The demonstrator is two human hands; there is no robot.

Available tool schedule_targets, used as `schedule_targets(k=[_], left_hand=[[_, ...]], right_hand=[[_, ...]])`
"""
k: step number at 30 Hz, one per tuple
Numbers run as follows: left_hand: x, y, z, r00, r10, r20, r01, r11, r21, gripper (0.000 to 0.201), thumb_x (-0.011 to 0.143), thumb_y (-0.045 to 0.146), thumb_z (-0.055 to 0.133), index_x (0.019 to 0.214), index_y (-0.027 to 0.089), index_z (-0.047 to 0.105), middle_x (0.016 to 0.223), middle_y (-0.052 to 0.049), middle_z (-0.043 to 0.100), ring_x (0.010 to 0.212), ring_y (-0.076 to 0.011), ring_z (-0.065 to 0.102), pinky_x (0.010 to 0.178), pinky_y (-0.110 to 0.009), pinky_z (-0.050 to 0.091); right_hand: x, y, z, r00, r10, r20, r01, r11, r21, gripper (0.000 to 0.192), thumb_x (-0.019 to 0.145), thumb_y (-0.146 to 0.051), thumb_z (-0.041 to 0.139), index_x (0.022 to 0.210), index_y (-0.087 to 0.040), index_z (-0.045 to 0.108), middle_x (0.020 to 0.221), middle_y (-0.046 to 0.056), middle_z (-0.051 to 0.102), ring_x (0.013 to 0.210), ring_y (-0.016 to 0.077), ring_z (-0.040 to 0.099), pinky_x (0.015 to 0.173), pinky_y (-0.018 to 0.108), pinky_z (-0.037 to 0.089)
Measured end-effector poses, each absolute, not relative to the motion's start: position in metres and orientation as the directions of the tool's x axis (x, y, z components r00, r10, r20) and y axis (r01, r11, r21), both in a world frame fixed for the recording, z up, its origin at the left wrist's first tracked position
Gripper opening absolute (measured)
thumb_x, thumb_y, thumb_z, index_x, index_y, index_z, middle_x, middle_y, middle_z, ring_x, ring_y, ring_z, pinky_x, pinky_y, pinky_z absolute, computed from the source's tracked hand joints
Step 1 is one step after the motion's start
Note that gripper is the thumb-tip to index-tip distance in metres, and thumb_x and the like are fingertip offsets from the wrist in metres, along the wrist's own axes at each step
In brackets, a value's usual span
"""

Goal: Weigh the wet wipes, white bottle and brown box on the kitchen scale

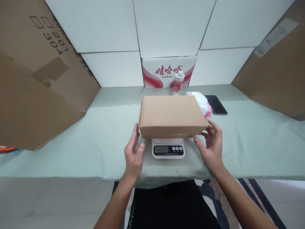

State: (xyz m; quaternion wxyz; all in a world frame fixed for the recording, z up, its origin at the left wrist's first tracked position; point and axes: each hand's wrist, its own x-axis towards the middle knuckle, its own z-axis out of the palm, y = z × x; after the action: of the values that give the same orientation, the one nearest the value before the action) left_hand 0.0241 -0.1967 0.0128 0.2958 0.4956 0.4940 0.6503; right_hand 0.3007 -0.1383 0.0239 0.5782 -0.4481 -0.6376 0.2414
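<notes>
A closed brown cardboard box (172, 111) rests on a white digital kitchen scale (168, 156), covering most of its platform. The scale's dark display and several round buttons face me; no digits can be read. Beside the box's left front corner is my left hand (134, 156), open, its fingers stretched up along the side and its thumb apart. Near the right front corner, my right hand (211, 144) has its thumb and bent fingers apart, the fingertips at or just touching the box edge. Neither hand is wrapped round the box.
Behind the box stand a white-and-red bottle (178, 83) and a printed carton (166, 71) against the white wall. A colourful soft pack (203, 105) and a dark phone-like slab (216, 105) lie to the right. Large cardboard sheets (59, 101) flank the green-covered table (100, 159).
</notes>
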Motion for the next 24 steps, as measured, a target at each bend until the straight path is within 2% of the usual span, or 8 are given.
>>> schedule_targets(k=[5, 8, 10, 14, 17, 19, 21, 24], left_hand=[[0.024, -0.198, 0.016, -0.309, 0.896, 0.318, 0.077, -0.310, 0.948, 0.061, 0.098, 0.040, 0.061, 0.157, 0.028, 0.050, 0.165, -0.007, 0.047, 0.154, -0.0302, 0.043, 0.129, -0.046, 0.039], [0.022, -0.190, 0.025, -0.299, 0.899, 0.320, 0.076, -0.312, 0.947, 0.062, 0.096, 0.043, 0.064, 0.155, 0.024, 0.054, 0.162, -0.009, 0.051, 0.153, -0.0322, 0.045, 0.127, -0.046, 0.041], [0.015, -0.177, 0.035, -0.329, 0.875, 0.356, 0.081, -0.349, 0.934, 0.063, 0.095, 0.044, 0.065, 0.153, 0.022, 0.056, 0.161, -0.009, 0.053, 0.152, -0.0322, 0.046, 0.127, -0.046, 0.042], [-0.016, -0.129, 0.045, -0.408, 0.820, 0.401, 0.085, -0.403, 0.911, 0.057, 0.092, 0.040, 0.066, 0.145, 0.020, 0.061, 0.155, -0.012, 0.060, 0.147, -0.0306, 0.053, 0.125, -0.045, 0.044], [-0.043, -0.091, 0.039, -0.456, 0.815, 0.358, 0.122, -0.341, 0.932, 0.047, 0.087, 0.034, 0.069, 0.131, 0.019, 0.063, 0.146, -0.015, 0.066, 0.141, -0.0302, 0.060, 0.121, -0.048, 0.047], [-0.055, -0.072, 0.031, -0.482, 0.812, 0.329, 0.144, -0.297, 0.944, 0.040, 0.084, 0.029, 0.070, 0.122, 0.019, 0.060, 0.140, -0.016, 0.070, 0.136, -0.0288, 0.064, 0.118, -0.048, 0.049], [-0.060, -0.061, 0.023, -0.497, 0.810, 0.311, 0.160, -0.267, 0.950, 0.037, 0.083, 0.026, 0.071, 0.117, 0.020, 0.057, 0.137, -0.017, 0.071, 0.132, -0.0273, 0.066, 0.117, -0.048, 0.050], [-0.059, -0.050, 0.015, -0.513, 0.803, 0.303, 0.178, -0.246, 0.953, 0.040, 0.082, 0.025, 0.072, 0.116, 0.020, 0.053, 0.139, -0.019, 0.069, 0.131, -0.0261, 0.067, 0.118, -0.047, 0.049]], right_hand=[[0.305, -0.142, 0.035, 0.021, 0.889, 0.457, 0.346, 0.422, -0.838, 0.075, 0.088, -0.033, 0.075, 0.155, -0.039, 0.041, 0.135, 0.008, 0.060, 0.092, 0.0195, 0.063, 0.074, 0.037, 0.055], [0.297, -0.133, 0.046, -0.034, 0.911, 0.412, 0.337, 0.398, -0.853, 0.072, 0.088, -0.036, 0.074, 0.154, -0.037, 0.044, 0.121, 0.006, 0.064, 0.084, 0.0183, 0.061, 0.072, 0.036, 0.055], [0.286, -0.118, 0.054, -0.067, 0.914, 0.401, 0.329, 0.400, -0.855, 0.073, 0.086, -0.038, 0.074, 0.154, -0.037, 0.045, 0.121, 0.007, 0.064, 0.085, 0.0192, 0.061, 0.072, 0.037, 0.057], [0.248, -0.065, 0.068, -0.148, 0.923, 0.354, 0.299, 0.383, -0.874, 0.083, 0.082, -0.039, 0.072, 0.158, -0.036, 0.039, 0.143, 0.010, 0.059, 0.097, 0.0241, 0.065, 0.075, 0.040, 0.060], [0.216, -0.023, 0.067, -0.219, 0.916, 0.338, 0.270, 0.389, -0.881, 0.084, 0.079, -0.035, 0.068, 0.158, -0.031, 0.041, 0.147, 0.010, 0.061, 0.120, 0.0311, 0.063, 0.089, 0.046, 0.061], [0.201, -0.001, 0.063, -0.242, 0.918, 0.313, 0.265, 0.373, -0.889, 0.084, 0.077, -0.032, 0.066, 0.158, -0.029, 0.042, 0.148, 0.009, 0.062, 0.127, 0.0329, 0.061, 0.093, 0.047, 0.060], [0.191, 0.017, 0.056, -0.249, 0.924, 0.289, 0.280, 0.355, -0.892, 0.084, 0.076, -0.032, 0.064, 0.158, -0.028, 0.043, 0.147, 0.008, 0.063, 0.125, 0.0331, 0.063, 0.092, 0.047, 0.061], [0.180, 0.043, 0.046, -0.230, 0.919, 0.319, 0.376, 0.387, -0.842, 0.078, 0.075, -0.032, 0.063, 0.152, -0.024, 0.050, 0.133, 0.010, 0.071, 0.114, 0.0334, 0.067, 0.093, 0.050, 0.061]])
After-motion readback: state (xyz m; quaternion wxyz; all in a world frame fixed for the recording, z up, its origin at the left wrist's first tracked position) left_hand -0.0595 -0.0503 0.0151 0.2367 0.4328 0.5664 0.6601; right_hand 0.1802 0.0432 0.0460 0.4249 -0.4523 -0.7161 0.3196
